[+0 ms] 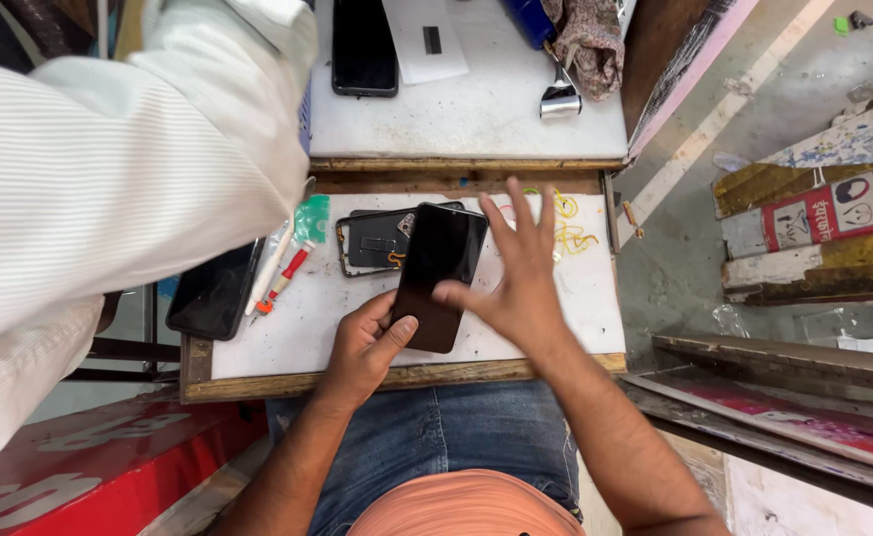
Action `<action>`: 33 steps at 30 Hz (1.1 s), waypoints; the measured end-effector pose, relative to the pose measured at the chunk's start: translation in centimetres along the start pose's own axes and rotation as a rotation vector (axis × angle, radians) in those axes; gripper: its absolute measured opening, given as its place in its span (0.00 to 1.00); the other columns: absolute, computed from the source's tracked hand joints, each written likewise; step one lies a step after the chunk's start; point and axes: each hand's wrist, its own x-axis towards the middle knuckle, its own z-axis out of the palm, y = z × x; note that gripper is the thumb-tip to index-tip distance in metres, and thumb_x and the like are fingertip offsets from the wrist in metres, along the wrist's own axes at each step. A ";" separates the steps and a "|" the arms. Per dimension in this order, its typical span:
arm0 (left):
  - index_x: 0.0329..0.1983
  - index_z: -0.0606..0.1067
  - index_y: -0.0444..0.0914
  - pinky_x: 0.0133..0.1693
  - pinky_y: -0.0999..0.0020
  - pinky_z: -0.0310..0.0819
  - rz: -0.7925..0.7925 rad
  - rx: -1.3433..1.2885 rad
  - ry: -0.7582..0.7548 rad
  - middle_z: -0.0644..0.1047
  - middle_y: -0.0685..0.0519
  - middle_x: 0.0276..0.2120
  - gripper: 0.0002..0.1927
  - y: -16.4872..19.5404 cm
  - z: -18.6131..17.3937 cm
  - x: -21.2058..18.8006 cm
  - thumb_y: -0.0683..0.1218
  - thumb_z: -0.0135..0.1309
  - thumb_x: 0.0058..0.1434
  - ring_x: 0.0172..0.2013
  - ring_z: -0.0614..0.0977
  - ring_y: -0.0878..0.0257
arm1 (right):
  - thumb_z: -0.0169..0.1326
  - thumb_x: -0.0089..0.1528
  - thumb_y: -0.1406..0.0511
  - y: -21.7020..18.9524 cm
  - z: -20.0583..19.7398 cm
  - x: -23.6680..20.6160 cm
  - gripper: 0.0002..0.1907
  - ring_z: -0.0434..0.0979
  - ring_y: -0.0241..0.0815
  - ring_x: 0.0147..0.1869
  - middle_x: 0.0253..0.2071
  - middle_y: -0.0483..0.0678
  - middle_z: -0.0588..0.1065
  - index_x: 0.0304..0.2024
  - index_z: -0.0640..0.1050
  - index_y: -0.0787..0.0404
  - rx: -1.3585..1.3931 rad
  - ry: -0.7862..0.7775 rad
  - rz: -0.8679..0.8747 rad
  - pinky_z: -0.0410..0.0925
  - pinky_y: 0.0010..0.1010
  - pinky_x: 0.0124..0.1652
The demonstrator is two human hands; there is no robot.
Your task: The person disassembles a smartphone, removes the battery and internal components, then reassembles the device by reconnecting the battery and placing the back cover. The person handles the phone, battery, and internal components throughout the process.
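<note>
A black smartphone (438, 268) with a dark screen lies tilted on a white work board (585, 298) across my lap. My left hand (367, 342) grips its near end, thumb on the glass. My right hand (518, 273) is spread open, its thumb touching the phone's right edge and the fingers lifted above the board. Behind the phone lies an opened phone frame (372, 241) with exposed parts.
A second dark phone (213, 291) sits at the board's left edge beside a red-tipped tool (283, 278). Yellow rubber bands (570, 223) lie at the far right. Another person's white striped sleeve (109, 169) hangs over the left. A farther table holds another black phone (364, 47).
</note>
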 end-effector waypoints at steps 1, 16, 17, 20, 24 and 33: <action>0.66 0.70 0.27 0.46 0.74 0.76 -0.008 -0.019 -0.016 0.82 0.48 0.45 0.23 0.2 0.0 0.0 0.42 0.52 0.70 0.42 0.81 0.69 | 0.75 0.47 0.52 0.5 -0.2 0.7 0.41 0.39 0.71 0.81 0.74 0.60 0.60 0.61 0.76 0.55 0.000 0.027 -0.004 0.47 0.59 0.73; 0.65 0.70 0.27 0.48 0.73 0.77 -0.018 -0.004 -0.054 0.82 0.47 0.47 0.23 0.5 -0.1 -0.3 0.44 0.51 0.70 0.45 0.82 0.67 | 0.70 0.51 0.58 0.2 0.1 -0.6 0.40 0.56 0.62 0.75 0.69 0.60 0.64 0.62 0.71 0.64 0.160 -0.059 0.056 0.54 0.48 0.68; 0.65 0.69 0.27 0.49 0.73 0.78 -0.013 -0.003 -0.061 0.82 0.48 0.48 0.23 0.5 -0.1 -0.3 0.44 0.51 0.70 0.46 0.82 0.68 | 0.68 0.53 0.59 0.3 -0.1 -0.6 0.34 0.57 0.63 0.75 0.67 0.59 0.67 0.59 0.73 0.63 0.120 -0.025 0.032 0.55 0.48 0.68; 0.66 0.71 0.26 0.46 0.72 0.78 -0.036 0.000 -0.085 0.82 0.46 0.43 0.23 0.3 0.0 -0.2 0.44 0.52 0.71 0.42 0.81 0.67 | 0.64 0.62 0.63 1.6 -0.7 -0.6 0.18 0.65 0.60 0.73 0.61 0.55 0.77 0.53 0.79 0.59 0.064 0.042 0.031 0.60 0.45 0.68; 0.65 0.71 0.27 0.48 0.71 0.79 -0.021 0.041 -0.092 0.82 0.47 0.46 0.23 0.4 -0.1 -0.3 0.44 0.51 0.70 0.44 0.83 0.67 | 0.55 0.72 0.65 3.0 0.1 -0.6 0.10 0.78 0.50 0.68 0.55 0.53 0.82 0.55 0.80 0.58 0.290 0.042 0.156 0.68 0.37 0.66; 0.65 0.70 0.27 0.49 0.69 0.80 -0.061 -0.009 -0.077 0.82 0.45 0.47 0.24 0.5 -0.3 -0.4 0.44 0.50 0.70 0.46 0.83 0.64 | 0.56 0.66 0.63 1.4 1.3 -2.7 0.24 0.71 0.46 0.67 0.61 0.52 0.73 0.63 0.70 0.63 0.652 -0.023 0.258 0.64 0.36 0.64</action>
